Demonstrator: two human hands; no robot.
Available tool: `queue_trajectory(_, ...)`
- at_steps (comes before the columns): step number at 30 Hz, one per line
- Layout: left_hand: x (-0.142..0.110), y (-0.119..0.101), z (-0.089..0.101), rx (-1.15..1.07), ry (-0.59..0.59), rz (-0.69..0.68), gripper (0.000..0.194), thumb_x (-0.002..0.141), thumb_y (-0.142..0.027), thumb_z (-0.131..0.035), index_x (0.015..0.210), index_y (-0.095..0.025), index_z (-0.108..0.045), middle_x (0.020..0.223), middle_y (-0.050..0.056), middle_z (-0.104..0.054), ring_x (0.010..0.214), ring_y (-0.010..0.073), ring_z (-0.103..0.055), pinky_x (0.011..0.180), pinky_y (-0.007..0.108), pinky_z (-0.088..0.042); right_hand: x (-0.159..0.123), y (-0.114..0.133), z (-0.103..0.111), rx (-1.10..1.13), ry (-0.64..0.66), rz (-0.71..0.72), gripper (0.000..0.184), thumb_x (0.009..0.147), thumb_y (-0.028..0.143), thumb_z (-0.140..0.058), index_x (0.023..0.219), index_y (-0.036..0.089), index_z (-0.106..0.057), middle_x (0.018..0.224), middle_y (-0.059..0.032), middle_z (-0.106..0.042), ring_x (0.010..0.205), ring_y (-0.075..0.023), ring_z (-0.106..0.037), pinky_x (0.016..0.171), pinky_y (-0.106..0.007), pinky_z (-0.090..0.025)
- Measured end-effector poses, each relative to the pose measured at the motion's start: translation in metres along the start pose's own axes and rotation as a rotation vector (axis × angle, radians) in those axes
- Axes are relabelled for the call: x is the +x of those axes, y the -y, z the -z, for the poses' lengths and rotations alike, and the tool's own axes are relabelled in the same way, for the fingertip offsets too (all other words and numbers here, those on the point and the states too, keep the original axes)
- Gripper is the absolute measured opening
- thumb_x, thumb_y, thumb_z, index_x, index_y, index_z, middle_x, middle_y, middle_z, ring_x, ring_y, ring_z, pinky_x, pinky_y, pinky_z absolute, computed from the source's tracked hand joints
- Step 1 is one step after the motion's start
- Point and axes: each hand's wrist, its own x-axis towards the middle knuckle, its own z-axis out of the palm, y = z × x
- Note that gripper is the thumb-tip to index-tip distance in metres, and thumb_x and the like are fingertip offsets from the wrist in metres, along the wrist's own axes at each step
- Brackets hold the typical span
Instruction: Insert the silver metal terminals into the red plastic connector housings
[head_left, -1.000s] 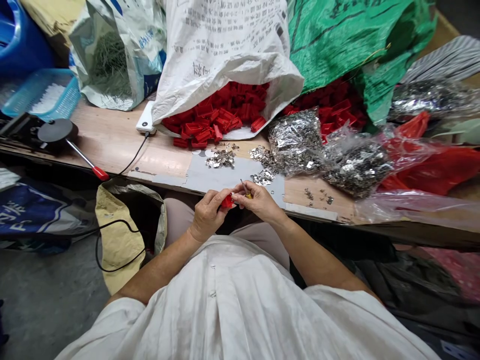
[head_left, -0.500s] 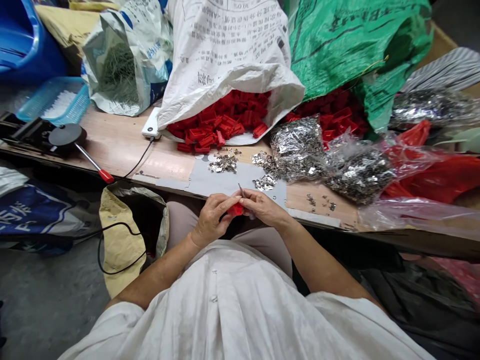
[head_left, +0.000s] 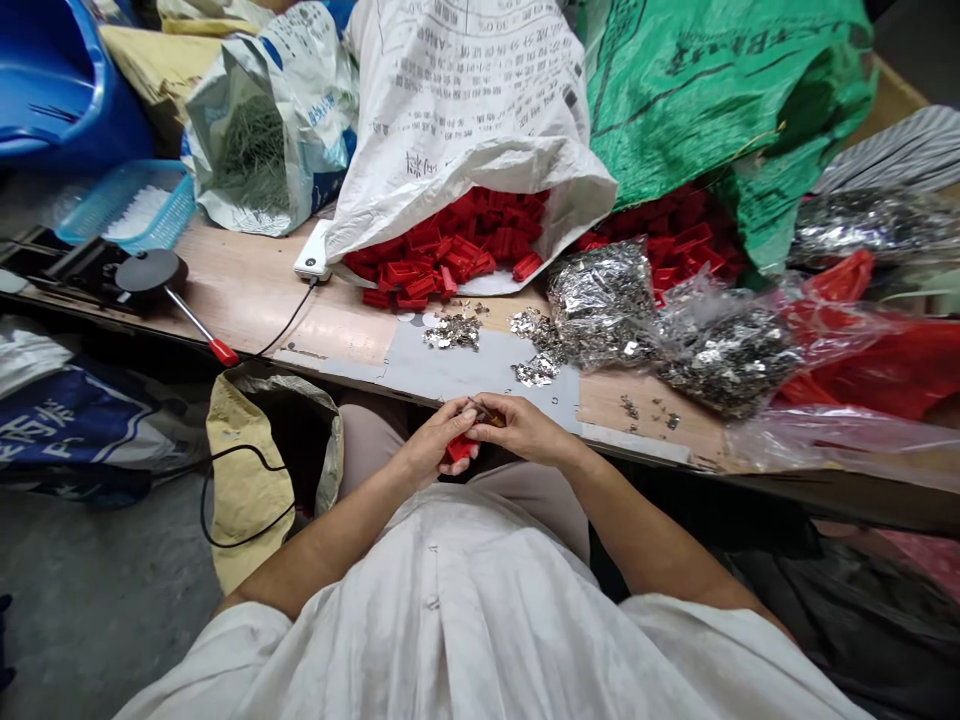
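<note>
My left hand [head_left: 431, 445] is closed around a small red plastic part [head_left: 459, 449], held just below the bench's front edge above my lap. My right hand [head_left: 521, 428] is pinched on a thin tool with a yellow handle [head_left: 489, 416], its tip lying against the red part. Both hands touch each other. Just beyond them on the bench lie small heaps of shiny metal clips [head_left: 452, 333] on a grey mat [head_left: 457, 365].
A white sack [head_left: 457, 120] spills red plastic parts [head_left: 450, 255] at the back. Clear bags of metal clips [head_left: 600, 300] and a green sack [head_left: 705, 100] lie right. A lever tool with a red-tipped handle [head_left: 191, 325], a blue basket [head_left: 127, 205] and a phone [head_left: 313, 252] sit left. An open yellow bag [head_left: 255, 460] stands beside my left knee.
Both hands have dropped slightly toward my lap with the red part, and the thin tool has tilted from upright to lying nearly flat over the part.
</note>
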Motion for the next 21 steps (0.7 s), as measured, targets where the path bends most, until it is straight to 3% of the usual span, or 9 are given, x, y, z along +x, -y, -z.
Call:
queue_trajectory(6, -0.004, 0.002, -0.003, 0.089, -0.016, -0.016, 0.063, 0.081, -0.058, -0.059, 0.128, -0.021, -0.041, 0.058, -0.006, -0.051, 0.038, 0.0042, -0.038, 0.034, 0.012, -0.017, 0.004, -0.004, 0.001, 0.221, 0.124, -0.038, 0.030, 0.078, 0.047, -0.068, 0.079, 0.020, -0.054, 0.074, 0.0025, -0.056, 0.069, -0.0128, -0.056, 0.067, -0.027, -0.048)
queue_trajectory(11, -0.001, 0.006, -0.005, 0.095, -0.109, -0.033, 0.066, 0.081, -0.055, -0.061, 0.135, -0.022, -0.039, 0.058, -0.006, -0.051, 0.040, 0.0058, -0.042, 0.035, 0.012, -0.018, 0.008, -0.011, -0.004, 0.230, 0.097, -0.039, 0.035, 0.078, 0.051, -0.067, 0.078, 0.020, -0.052, 0.074, 0.0011, -0.058, 0.069, -0.0144, -0.058, 0.068, -0.029, -0.050)
queue_trajectory(14, 0.002, 0.003, -0.002, -0.097, -0.106, -0.056, 0.065, 0.082, -0.051, -0.062, 0.136, -0.024, -0.038, 0.060, -0.005, -0.052, 0.039, 0.0053, -0.041, 0.034, 0.012, -0.017, 0.008, -0.013, -0.001, 0.114, -0.040, -0.025, 0.033, 0.080, 0.050, -0.065, 0.091, 0.021, -0.055, 0.087, -0.0009, -0.063, 0.081, -0.0155, -0.060, 0.073, -0.028, -0.049)
queue_trajectory(16, 0.003, -0.002, 0.000, -0.234, -0.120, -0.071, 0.056, 0.084, -0.048, -0.060, 0.132, -0.025, -0.041, 0.061, -0.004, -0.054, 0.036, 0.0040, -0.038, 0.035, 0.013, -0.021, 0.005, -0.011, 0.002, -0.004, -0.162, -0.025, 0.030, 0.088, 0.048, -0.054, 0.100, 0.021, -0.057, 0.093, -0.0020, -0.064, 0.086, -0.0154, -0.059, 0.076, -0.027, -0.047)
queue_trajectory(19, 0.004, -0.009, 0.002, -0.366, -0.159, -0.048, 0.034, 0.091, -0.041, -0.050, 0.115, -0.018, -0.053, 0.060, -0.002, -0.054, 0.032, 0.0034, -0.034, 0.035, 0.015, -0.022, -0.003, -0.002, 0.005, -0.209, -0.226, -0.030, 0.034, 0.098, 0.044, -0.035, 0.103, 0.021, -0.061, 0.079, -0.0010, -0.063, 0.074, -0.0141, -0.058, 0.071, -0.026, -0.044)
queue_trajectory(21, 0.005, -0.011, 0.002, -0.418, -0.200, -0.021, 0.028, 0.094, -0.037, -0.042, 0.099, -0.013, -0.056, 0.059, 0.000, -0.054, 0.032, 0.0042, -0.036, 0.034, 0.016, -0.022, -0.007, 0.005, 0.002, -0.365, -0.211, -0.029, 0.033, 0.098, 0.041, -0.037, 0.102, 0.022, -0.063, 0.072, -0.0003, -0.061, 0.066, -0.0137, -0.055, 0.067, -0.026, -0.041)
